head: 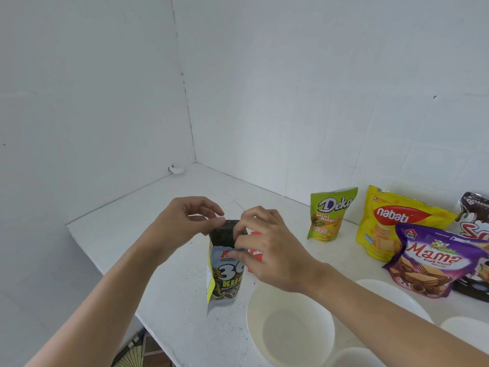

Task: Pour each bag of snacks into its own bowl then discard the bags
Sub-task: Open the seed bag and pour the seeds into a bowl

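A snack bag [225, 276] with a black top strip and a big "30" stands upright above the white counter [164, 250]. My left hand [190, 221] pinches the left end of its top strip. My right hand [264, 245] pinches the right end, fingers curled over the bag's upper front. A white bowl [291, 332] sits empty just right of the bag, under my right forearm. A red packet [255, 254] shows behind my right hand, mostly hidden.
Further bags stand at the right: green Deka [330, 215], yellow Nabati [391, 223], purple Mama [434, 263], and dark ones [473, 207] at the frame's edge. More white bowls [397, 295] lie at the lower right. Walls meet in a corner behind. The counter's left edge drops to the floor.
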Available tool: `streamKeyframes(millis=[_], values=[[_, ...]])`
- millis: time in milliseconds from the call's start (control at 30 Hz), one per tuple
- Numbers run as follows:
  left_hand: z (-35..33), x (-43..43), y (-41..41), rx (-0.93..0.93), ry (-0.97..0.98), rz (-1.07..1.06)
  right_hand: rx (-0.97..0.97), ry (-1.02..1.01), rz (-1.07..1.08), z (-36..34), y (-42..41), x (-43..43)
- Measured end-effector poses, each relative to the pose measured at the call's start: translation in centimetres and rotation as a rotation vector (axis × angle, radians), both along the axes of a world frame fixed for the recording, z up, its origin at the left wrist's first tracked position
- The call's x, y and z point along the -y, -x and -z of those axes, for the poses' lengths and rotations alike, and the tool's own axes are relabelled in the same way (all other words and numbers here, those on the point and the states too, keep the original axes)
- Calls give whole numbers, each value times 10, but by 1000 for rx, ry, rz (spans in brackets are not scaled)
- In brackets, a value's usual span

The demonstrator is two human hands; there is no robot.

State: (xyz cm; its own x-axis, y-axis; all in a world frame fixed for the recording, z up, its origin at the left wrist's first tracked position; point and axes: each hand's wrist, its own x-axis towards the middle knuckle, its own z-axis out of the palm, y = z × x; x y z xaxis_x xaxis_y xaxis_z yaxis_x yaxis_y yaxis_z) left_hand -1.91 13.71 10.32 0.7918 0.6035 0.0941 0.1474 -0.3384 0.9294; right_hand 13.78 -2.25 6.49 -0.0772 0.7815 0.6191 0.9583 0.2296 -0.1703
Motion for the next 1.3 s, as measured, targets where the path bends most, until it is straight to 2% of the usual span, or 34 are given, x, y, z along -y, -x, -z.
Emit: streamKeyframes(millis=[133, 267, 400, 500, 633, 767, 967, 1300], values=[[-9, 20, 2, 183, 120, -67, -127, -119, 33, -10, 3, -1], [1, 43, 3, 245, 255, 33, -288, -190, 46, -21, -1, 1], [20, 62, 0, 245, 233, -11, -430, -220, 98, -31, -6, 12], [27, 74, -6, 287, 143, -87, -542, -229, 86, -35, -8, 22], [31, 93, -12, 255, 70, -110, -558, -169, 65, -36, -4, 42], [31, 120, -11, 269, 103, -103, -589, -165, 51, -38, -3, 58], [36, 149, 5, 312, 192, -24, -911, -160, 25, -46, -2, 82], [58, 189, 21, 340, 165, -52, -1069, -255, 61, -53, -15, 122]])
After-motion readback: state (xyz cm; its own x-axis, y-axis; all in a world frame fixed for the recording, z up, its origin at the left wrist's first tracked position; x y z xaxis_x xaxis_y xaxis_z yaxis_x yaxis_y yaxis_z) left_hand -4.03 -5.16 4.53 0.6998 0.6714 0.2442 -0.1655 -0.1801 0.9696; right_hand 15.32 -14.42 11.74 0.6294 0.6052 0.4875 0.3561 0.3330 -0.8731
